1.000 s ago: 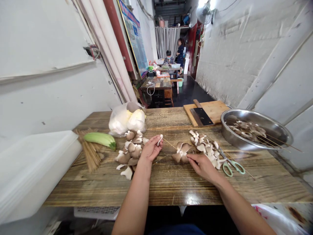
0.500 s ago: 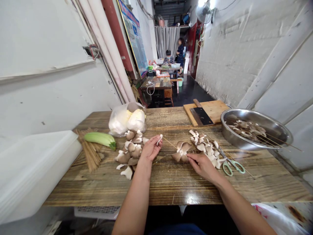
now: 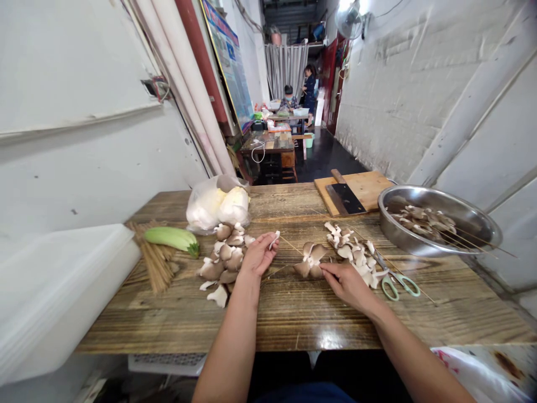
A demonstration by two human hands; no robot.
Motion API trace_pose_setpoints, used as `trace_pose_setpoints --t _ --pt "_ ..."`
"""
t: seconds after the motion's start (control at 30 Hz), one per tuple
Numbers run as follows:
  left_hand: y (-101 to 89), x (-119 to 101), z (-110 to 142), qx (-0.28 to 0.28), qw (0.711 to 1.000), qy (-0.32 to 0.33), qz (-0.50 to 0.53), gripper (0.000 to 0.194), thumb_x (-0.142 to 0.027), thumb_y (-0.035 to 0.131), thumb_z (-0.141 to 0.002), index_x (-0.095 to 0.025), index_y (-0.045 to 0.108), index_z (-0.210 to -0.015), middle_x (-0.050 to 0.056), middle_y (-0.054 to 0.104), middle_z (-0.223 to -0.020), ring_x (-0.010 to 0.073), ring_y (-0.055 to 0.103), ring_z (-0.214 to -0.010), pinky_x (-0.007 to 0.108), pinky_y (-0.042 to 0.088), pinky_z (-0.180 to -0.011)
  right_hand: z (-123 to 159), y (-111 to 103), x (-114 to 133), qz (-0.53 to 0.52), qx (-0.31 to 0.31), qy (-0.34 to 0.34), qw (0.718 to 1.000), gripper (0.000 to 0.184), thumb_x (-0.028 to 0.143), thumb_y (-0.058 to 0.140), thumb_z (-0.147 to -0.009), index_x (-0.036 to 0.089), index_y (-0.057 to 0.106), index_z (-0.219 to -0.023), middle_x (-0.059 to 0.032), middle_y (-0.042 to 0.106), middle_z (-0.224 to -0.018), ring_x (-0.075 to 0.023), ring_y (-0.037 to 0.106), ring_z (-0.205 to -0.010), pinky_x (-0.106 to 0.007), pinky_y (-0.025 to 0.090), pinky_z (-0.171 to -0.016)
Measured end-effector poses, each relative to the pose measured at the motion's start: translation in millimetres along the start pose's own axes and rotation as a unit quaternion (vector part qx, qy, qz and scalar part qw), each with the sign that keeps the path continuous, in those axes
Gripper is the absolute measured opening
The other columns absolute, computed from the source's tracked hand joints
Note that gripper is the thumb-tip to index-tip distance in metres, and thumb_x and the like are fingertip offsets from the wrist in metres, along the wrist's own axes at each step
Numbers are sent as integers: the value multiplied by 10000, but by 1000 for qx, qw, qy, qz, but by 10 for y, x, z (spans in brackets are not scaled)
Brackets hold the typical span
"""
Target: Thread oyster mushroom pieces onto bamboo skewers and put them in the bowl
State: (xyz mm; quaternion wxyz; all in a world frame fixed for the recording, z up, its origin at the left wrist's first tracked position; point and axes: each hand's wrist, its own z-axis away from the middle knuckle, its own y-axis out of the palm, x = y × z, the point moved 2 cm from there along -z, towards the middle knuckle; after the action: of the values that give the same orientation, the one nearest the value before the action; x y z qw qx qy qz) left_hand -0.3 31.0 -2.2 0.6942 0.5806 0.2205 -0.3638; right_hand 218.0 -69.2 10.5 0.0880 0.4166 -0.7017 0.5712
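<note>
My left hand [image 3: 259, 255] pinches a small pale oyster mushroom piece [image 3: 274, 239] at the left tip of a thin wooden skewer [image 3: 290, 244]. The skewer runs rightward into a cluster of brown-capped oyster mushrooms [image 3: 311, 261] low over the table. My right hand [image 3: 340, 280] has its fingertips closed at the right side of that cluster; how much of the skewer lies in them is hidden. Loose oyster mushrooms [image 3: 230, 258] are heaped just left of my left hand. Skewered oyster mushrooms [image 3: 356, 254] lie beyond my right hand, beside green-handled scissors [image 3: 396, 278].
A steel basin [image 3: 394, 232] holding skewered mushrooms stands at the right, near a cutting board [image 3: 373, 187] with a cleaver [image 3: 350, 198]. At the left are a green gourd [image 3: 170, 239], bare skewers [image 3: 157, 271], bagged cabbage [image 3: 232, 207] and a white container [image 3: 62, 291]. Two people are in the background.
Both hands stay almost in place. The mushroom piece in my left hand has turned slightly and sits a little deeper between the fingers.
</note>
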Motion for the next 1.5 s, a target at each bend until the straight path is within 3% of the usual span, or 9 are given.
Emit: trace_pose_setpoints --t 0.63,0.97,1.37,1.43,1.5 --pt "37 11 47 11 998 15 -65 209 -165 765 -561 -106 617 -696 14 606 -660 63 540 -611 159 407 -546 17 61 -26 -1 -15 -6 1000 268 179 400 -886 175 653 -973 -69 695 -809 -171 644 -700 -263 470 -652" --pt "251 223 182 56 982 0 -179 203 -226 770 -552 -111 658 -677 0 586 -579 70 498 -551 192 366 -536 -6 72 -15 7 -37 9 999 261 189 384 -888 156 631 -964 -68 679 -777 -168 626 -680 -256 457 -633" --pt "315 326 238 93 964 7 -248 188 -241 762 -571 -122 684 -694 24 640 -662 92 508 -604 214 358 -597 -15 94 -26 10 -45 17 999 252 200 383 -884 165 632 -900 -55 662 -730 -164 610 -650 -253 447 -622" --pt "294 270 216 79 971 18 -227 227 -275 741 -611 -138 693 -786 42 665 -765 105 534 -660 214 368 -615 -19 77 -45 3 -69 23 997 249 213 395 -879 174 636 -926 -53 672 -752 -164 611 -650 -255 452 -621" --pt "239 182 174 23 975 74 -207 249 -293 719 -643 -164 690 -854 50 673 -864 120 554 -737 217 382 -656 -16 25 -77 -3 -123 43 992 249 234 407 -874 180 639 -948 -46 672 -743 -159 601 -623 -254 452 -601"
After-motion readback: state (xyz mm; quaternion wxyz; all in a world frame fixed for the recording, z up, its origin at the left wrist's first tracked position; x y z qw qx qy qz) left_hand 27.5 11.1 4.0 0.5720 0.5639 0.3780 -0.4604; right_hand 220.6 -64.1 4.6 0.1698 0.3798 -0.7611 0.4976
